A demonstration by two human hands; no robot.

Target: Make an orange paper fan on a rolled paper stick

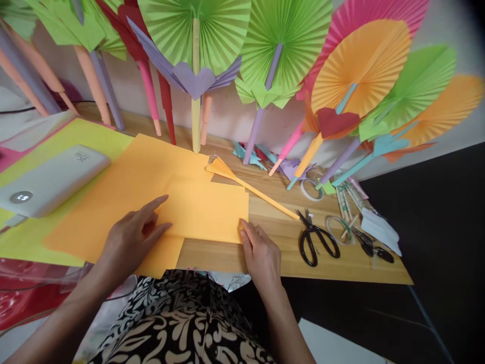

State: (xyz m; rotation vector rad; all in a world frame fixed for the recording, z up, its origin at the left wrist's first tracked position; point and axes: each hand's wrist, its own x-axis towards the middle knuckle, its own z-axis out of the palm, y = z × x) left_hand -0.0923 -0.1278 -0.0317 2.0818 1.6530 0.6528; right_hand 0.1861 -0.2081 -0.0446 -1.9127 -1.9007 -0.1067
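A smaller sheet of orange paper point(212, 210) lies partly over a larger orange sheet point(102, 197) on the wooden table. My right hand point(261, 250) pinches the smaller sheet at its right edge, thumb and fingers together. At its left end, my left hand point(132, 235) hovers or rests with the index finger and thumb stretched apart; whether the fingertips touch the paper is hard to tell. Just beyond the sheet lies a thin orange paper stick point(265, 197) with a flared end. Black-handled scissors point(316, 237) lie slightly spread to the right of my right hand.
Paper fans on rolled sticks point(280, 45) lean along the wall. A white power bank point(56, 177) sits on yellow paper at left. Tape rolls point(311, 190), small black-handled snips point(373, 247) and paper scraps point(252, 154) lie farther right. The table's front edge point(341, 279) runs close to my body.
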